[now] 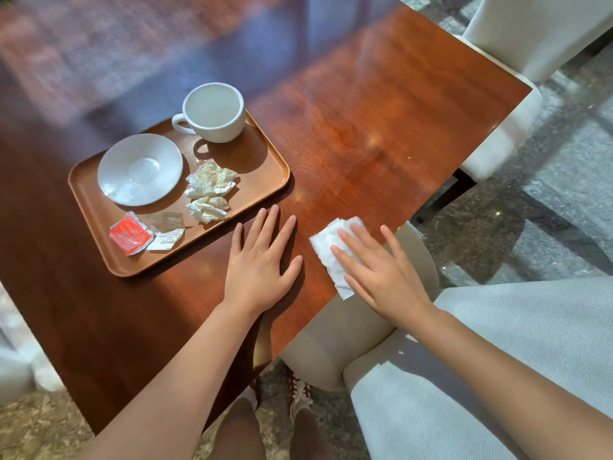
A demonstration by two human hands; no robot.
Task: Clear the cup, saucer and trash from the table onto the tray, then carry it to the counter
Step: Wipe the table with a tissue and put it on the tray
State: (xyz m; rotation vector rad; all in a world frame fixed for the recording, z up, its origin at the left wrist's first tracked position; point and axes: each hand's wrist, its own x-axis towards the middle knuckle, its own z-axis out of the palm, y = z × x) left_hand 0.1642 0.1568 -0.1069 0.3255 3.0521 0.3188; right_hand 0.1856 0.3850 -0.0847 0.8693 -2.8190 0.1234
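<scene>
Here, nearest you, your left hand lies flat on the table, palm down, fingers spread and gripping nothing; its fingertips reach just short of the tray's near corner. Beside it, your right hand presses flat on a white folded napkin close to the table's near edge. The fingers are stretched out over the paper, not curled around it, so the grip is wide and the napkin is pinned under the palm, not pinched. The two hands sit near each other but apart.

Just beyond your left hand is the brown tray, resting on the table. At its near end lie a red sachet and a torn clear wrapper with a white printed slip, touching one another. Farther in, two crumpled tissues lie just right of the white saucer, which sits bare. At the tray's far corner stands the white cup, upright, handle pointing left, with nothing visible inside. Cup and saucer stand apart.

To your right, a pale upholstered chair is drawn close to the table's edge, and another chair stands at the far right.
</scene>
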